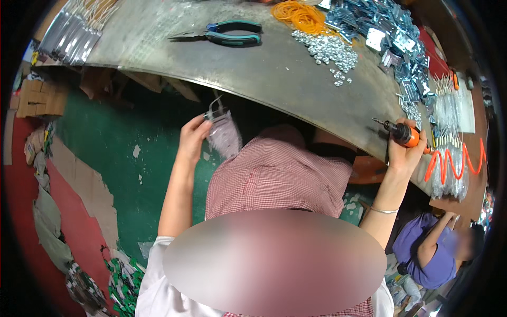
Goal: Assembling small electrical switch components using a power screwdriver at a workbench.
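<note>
Fingers of the left hand (191, 138) pinch a small clear bag (223, 134) of parts below the tabletop (253, 68) edge, the bag hanging just right of the fingertips. Right hand (404, 153) is closed around an orange driver (404, 133), its bit pointing left over the tabletop. To do this well, the bag likely needs a firm pinch near its mouth and the driver kept pointed away. Pliers (232, 33) and loose nuts (330, 50) lie well apart.

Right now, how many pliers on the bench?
1. The pliers, with teal and black handles, lie on the grey metal bench top, left of the heap of orange rubber bands. More could be hidden under the pile of metal brackets at the far right.
</note>
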### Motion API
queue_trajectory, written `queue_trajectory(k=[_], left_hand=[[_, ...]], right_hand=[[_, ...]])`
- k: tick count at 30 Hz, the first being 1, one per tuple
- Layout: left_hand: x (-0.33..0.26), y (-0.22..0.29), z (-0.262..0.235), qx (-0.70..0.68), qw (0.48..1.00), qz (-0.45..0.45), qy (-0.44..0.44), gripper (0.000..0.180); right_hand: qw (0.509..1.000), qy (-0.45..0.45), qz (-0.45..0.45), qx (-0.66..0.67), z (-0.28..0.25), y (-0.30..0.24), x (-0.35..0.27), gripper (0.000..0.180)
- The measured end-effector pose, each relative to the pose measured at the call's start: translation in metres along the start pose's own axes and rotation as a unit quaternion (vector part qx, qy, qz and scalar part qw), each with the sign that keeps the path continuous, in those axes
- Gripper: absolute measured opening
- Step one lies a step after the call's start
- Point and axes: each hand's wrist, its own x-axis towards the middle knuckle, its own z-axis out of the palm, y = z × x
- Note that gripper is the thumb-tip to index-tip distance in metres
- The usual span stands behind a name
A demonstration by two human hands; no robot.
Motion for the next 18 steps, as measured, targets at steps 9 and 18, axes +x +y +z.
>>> queue_trajectory(k=[9,18], left_hand=[[-0.05,0.064,0.018,-0.11,0.99,0.067,-0.065,0.029],[-0.085,0.16,0.163,-0.065,0.956,0.025,-0.287,0.034]], right_hand=[[0.998,0.009,0.032,0.051,0.009,0.01,-0.006,0.021],[0.995,0.087,-0.03,0.03,0.032,0.025,-0.05,0.021]])
